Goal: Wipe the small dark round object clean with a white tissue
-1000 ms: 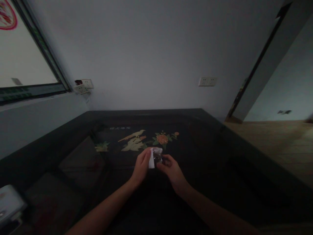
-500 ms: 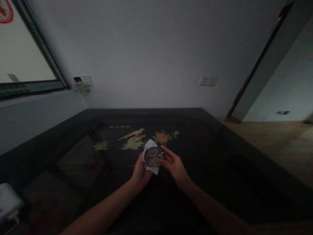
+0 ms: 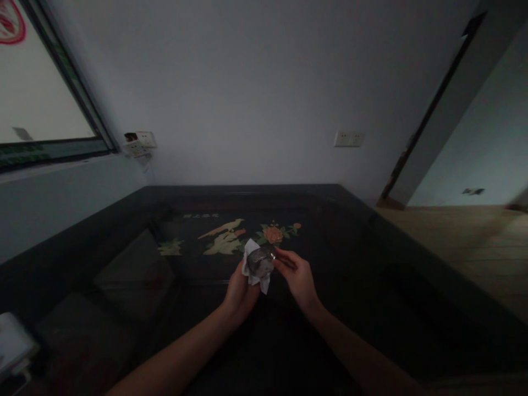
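Above the dark table, a small clear glass cup (image 3: pixel 261 262) is tilted between my two hands. A crumpled white tissue (image 3: pixel 249 247) wraps its left side and underside. My left hand (image 3: pixel 241 291) is closed around the tissue and supports the cup through it. On the other side, the thumb and fingers of my right hand (image 3: pixel 296 270) pinch the cup's right edge. Whether that edge is a rim or a handle I cannot make out in the dim light.
A glossy black table (image 3: pixel 330 220) carries a bird-and-flower picture (image 3: pixel 225 242). At the lower left edge is a white object (image 3: pixel 16 341), partly cut off. Wall sockets (image 3: pixel 348 139) sit on the wall behind; a window (image 3: pixel 45 82) is at left.
The glass cup has turned in my hands, and its open or round face shows more towards me. My right fingers have shifted slightly at its edge; the tissue has creased differently.
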{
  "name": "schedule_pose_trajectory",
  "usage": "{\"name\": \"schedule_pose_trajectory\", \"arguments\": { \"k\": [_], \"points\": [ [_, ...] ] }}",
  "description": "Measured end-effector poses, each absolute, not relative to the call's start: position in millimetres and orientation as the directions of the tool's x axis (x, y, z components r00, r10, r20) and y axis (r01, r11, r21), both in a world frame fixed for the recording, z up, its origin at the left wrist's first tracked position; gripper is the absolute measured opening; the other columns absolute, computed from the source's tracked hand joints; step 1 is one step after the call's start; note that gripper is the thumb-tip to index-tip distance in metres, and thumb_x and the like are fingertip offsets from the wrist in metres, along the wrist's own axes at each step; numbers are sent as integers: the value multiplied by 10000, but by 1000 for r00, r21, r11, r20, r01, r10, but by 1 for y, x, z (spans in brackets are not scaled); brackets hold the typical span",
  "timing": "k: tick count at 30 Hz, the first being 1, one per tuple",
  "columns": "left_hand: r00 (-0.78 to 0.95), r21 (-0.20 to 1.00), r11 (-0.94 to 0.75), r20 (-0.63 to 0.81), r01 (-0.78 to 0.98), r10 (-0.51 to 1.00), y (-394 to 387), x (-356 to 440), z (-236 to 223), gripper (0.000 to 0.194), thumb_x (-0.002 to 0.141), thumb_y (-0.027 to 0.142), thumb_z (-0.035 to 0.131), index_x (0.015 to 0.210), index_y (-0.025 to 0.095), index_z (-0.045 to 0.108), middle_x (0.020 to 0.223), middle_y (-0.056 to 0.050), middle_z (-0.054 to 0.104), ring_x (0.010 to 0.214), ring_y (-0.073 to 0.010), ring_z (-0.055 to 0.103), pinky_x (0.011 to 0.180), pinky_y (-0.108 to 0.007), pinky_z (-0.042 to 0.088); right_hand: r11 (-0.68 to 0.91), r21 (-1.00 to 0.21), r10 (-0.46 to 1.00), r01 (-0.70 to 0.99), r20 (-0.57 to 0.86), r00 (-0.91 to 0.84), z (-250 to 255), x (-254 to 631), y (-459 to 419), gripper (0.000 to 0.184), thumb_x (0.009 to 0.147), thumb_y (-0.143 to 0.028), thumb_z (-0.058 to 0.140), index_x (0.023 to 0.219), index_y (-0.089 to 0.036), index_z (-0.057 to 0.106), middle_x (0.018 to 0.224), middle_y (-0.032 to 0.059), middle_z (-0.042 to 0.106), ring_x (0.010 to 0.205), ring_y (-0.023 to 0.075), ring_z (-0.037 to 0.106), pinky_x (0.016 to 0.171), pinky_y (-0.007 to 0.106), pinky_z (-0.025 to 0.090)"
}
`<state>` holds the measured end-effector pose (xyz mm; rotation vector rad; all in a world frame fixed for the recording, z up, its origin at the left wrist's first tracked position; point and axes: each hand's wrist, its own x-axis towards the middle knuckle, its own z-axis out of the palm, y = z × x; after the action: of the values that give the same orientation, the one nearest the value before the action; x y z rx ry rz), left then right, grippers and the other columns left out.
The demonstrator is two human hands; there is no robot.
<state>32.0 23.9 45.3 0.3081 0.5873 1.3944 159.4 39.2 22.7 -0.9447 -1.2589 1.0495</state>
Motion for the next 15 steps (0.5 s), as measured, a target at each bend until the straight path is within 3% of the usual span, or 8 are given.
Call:
{"name": "schedule_pose_trajectory", "arguments": {
  "k": [5, 9, 12, 15],
  "points": [
    [25, 590, 179, -260, -787, 965, 23, 31, 45, 236, 903, 219, 435, 872, 118, 647, 780, -56, 688, 681, -144, 640, 682, -247, 520, 226, -963, 965, -146, 241, -99, 19, 157, 40, 545, 664, -409, 735, 1142, -179, 616, 1186, 135, 625, 1094, 284, 588, 958, 462, 448],
    [0, 636, 188, -284, -749, 959, 20, 33, 48, 224, 896, 258, 454, 932, 125, 631, 873, -68, 691, 766, -159, 654, 693, -251, 526, 218, -972, 963, -92, 230, -142, 20, 156, 36, 728, 581, -325, 805, 1240, -165, 539, 1265, 157, 569, 1161, 294, 539, 1000, 468, 408],
    [-32, 693, 141, -231, -707, 972, 19, 35, 44, 240, 899, 271, 445, 1034, 149, 602, 1019, -69, 673, 880, -167, 649, 763, -266, 522, 231, -971, 963, -65, 238, -129, 22, 155, 34, 789, 538, -274, 829, 1256, -169, 516, 1247, 146, 584, 1142, 288, 554, 998, 456, 412],
    [-86, 812, 20, -87, -583, 992, 17, 34, 36, 317, 911, 325, 414, 1173, 198, 539, 1173, -66, 619, 1035, -185, 603, 882, -310, 487, 221, -971, 971, -93, 228, -74, 23, 153, 34, 784, 508, -245, 839, 1224, -173, 529, 1221, 137, 601, 1110, 287, 571, 984, 454, 422]
  ]
}}
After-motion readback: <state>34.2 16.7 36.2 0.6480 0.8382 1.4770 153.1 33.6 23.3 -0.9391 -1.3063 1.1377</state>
